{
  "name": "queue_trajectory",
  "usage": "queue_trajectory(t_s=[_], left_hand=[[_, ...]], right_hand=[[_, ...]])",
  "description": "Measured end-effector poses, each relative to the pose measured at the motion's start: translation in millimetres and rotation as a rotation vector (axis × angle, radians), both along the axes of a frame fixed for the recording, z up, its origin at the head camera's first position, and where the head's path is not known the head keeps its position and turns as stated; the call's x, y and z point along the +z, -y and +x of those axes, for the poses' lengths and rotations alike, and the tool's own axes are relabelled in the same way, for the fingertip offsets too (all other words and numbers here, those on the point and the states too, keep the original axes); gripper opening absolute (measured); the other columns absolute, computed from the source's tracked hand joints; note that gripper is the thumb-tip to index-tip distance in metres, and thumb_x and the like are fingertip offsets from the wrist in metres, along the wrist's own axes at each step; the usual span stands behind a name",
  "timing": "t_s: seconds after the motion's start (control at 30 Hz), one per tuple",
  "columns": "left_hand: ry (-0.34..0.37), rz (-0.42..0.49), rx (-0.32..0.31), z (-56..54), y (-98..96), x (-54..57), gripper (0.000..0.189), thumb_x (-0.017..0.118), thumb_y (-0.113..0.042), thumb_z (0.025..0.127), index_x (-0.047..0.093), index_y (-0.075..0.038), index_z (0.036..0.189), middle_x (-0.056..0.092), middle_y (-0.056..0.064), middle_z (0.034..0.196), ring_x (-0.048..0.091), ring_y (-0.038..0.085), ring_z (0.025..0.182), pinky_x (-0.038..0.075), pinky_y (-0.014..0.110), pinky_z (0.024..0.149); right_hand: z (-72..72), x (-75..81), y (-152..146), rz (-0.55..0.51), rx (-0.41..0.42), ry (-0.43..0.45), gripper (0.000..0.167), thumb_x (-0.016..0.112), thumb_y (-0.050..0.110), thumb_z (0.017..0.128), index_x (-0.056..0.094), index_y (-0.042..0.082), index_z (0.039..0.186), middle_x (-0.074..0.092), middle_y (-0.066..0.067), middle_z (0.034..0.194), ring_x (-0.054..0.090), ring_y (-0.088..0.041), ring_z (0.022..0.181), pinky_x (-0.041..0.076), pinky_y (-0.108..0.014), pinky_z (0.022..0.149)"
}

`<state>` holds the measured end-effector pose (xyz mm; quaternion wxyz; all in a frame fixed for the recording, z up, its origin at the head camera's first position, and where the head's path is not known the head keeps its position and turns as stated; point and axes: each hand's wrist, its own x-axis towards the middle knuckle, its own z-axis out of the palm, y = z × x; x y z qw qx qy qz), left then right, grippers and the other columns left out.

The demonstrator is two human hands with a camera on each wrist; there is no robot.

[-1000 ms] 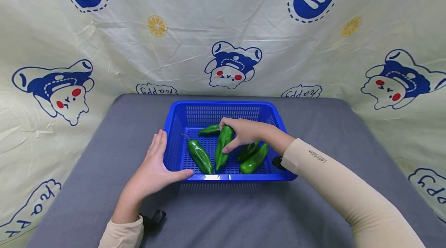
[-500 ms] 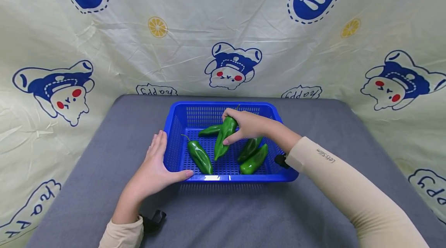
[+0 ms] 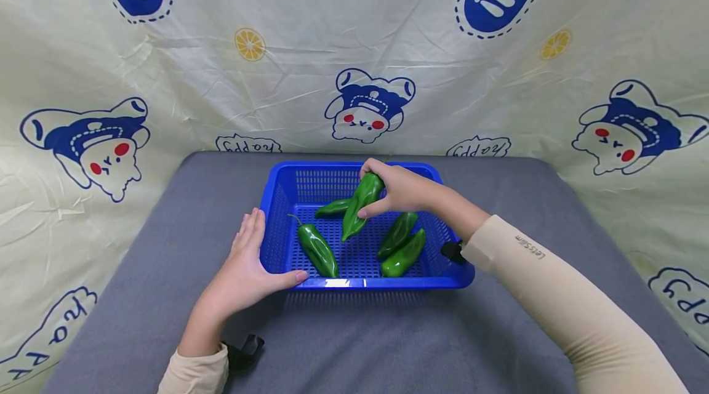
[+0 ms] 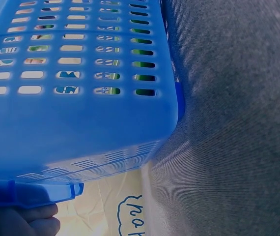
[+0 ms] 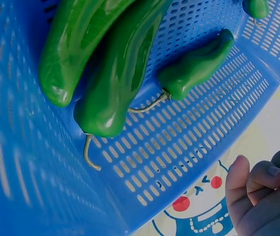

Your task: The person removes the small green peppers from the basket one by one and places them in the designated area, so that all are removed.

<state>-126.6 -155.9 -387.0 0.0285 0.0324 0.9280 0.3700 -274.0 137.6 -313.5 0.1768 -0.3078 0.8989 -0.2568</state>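
Note:
A blue slotted plastic basket (image 3: 388, 283) holds several glossy green peppers. My right hand (image 3: 407, 188) grips one green pepper (image 3: 362, 208) by its upper part, thumb on the near side, raised above the basket floor with its tip slanting down. My left hand (image 3: 246, 265) lies at the basket's near left corner, thumb along the front rim and straight fingers against the left side. Inside lie a pepper at left (image 3: 318, 249), a smaller one at the back (image 3: 332, 208) and two side by side at right (image 3: 403, 253). In the right wrist view, curled fingers (image 5: 272, 189) show beyond the rim.
The basket stands on a grey cloth-covered table (image 3: 221, 191). Behind it hangs a pale patterned curtain (image 3: 299, 92). The basket's slotted side wall (image 4: 71, 118) fills much of the left wrist view.
My right hand has lifted the pepper from the basket floor, moving it up, back and slightly right. My left hand and the other peppers have stayed in place.

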Motion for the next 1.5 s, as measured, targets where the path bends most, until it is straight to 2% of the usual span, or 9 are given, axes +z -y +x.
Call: queue_trajectory(t_s=[0.3, 0.87, 1.13, 1.5], left_hand=[[-0.001, 0.001, -0.001, 0.4, -0.1, 0.1, 0.135, 0.082, -0.061, 0.070, -0.007, -0.013, 0.160, -0.010, 0.009, 0.168, -0.009, 0.041, 0.153, 0.008, 0.071, 0.117], [0.010, -0.006, -0.003, 1.5, -0.6, 2.2, 0.136, 0.079, -0.067, 0.069, -0.007, -0.014, 0.160, -0.011, 0.008, 0.168, -0.009, 0.040, 0.154, 0.009, 0.071, 0.117], [0.002, -0.005, -0.001, 2.1, -0.8, 3.1, 0.134, 0.081, -0.062, 0.070, -0.007, -0.013, 0.160, -0.010, 0.010, 0.168, -0.008, 0.040, 0.154, 0.009, 0.071, 0.117], [0.002, -0.009, -0.006, 2.5, -0.7, 1.8, 0.135, 0.079, -0.064, 0.071, -0.008, -0.014, 0.160, -0.011, 0.009, 0.168, -0.008, 0.041, 0.153, 0.009, 0.071, 0.116]], right_hand=[[-0.1, 6.5, -4, -0.062, -0.026, -0.027, 0.058, 0.082, 0.036, 0.081, 0.044, 0.017, 0.120, 0.066, -0.003, 0.100, 0.063, -0.020, 0.084, 0.054, -0.032, 0.076], [-0.7, 19.4, -19, -0.114, -0.053, -0.100, 0.060, 0.083, 0.037, 0.081, 0.043, 0.016, 0.120, 0.063, -0.006, 0.096, 0.059, -0.021, 0.081, 0.052, -0.033, 0.072], [-0.6, 25.8, -26, -0.135, -0.104, -0.110, 0.060, 0.082, 0.037, 0.082, 0.042, 0.015, 0.122, 0.061, -0.009, 0.101, 0.060, -0.023, 0.085, 0.053, -0.033, 0.074], [-0.3, 33.2, -40, -0.181, -0.139, -0.159, 0.058, 0.082, 0.031, 0.083, 0.043, 0.015, 0.122, 0.056, -0.010, 0.103, 0.057, -0.023, 0.085, 0.052, -0.033, 0.073]])
